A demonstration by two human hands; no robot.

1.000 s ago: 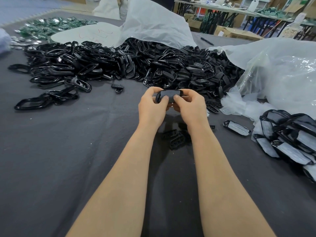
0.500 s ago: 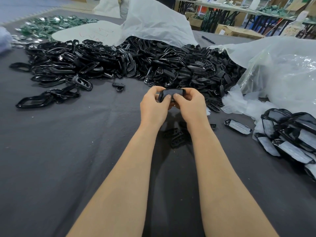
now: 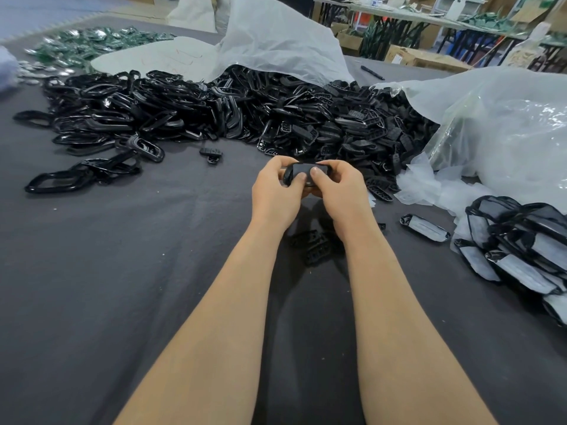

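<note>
Gripping one small black part (image 3: 302,172), left hand (image 3: 276,194) and right hand (image 3: 340,191) together, fingers hiding its ends

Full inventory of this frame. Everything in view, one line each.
black plastic part: one, black, held between both hands
part pile: too many to count, black, back of the cloth
loose frames: a few, black, left, in front of the pile
film-covered pieces: one stack plus one apart, black and grey, right edge
white bag: one, white, draped behind the pile
clear bag: one, clear, right
green parts: many, green, far left
cloth: one, dark grey, covering the table
left hand: one, bare, grips the part's left end
right hand: one, bare, grips its right end
</note>
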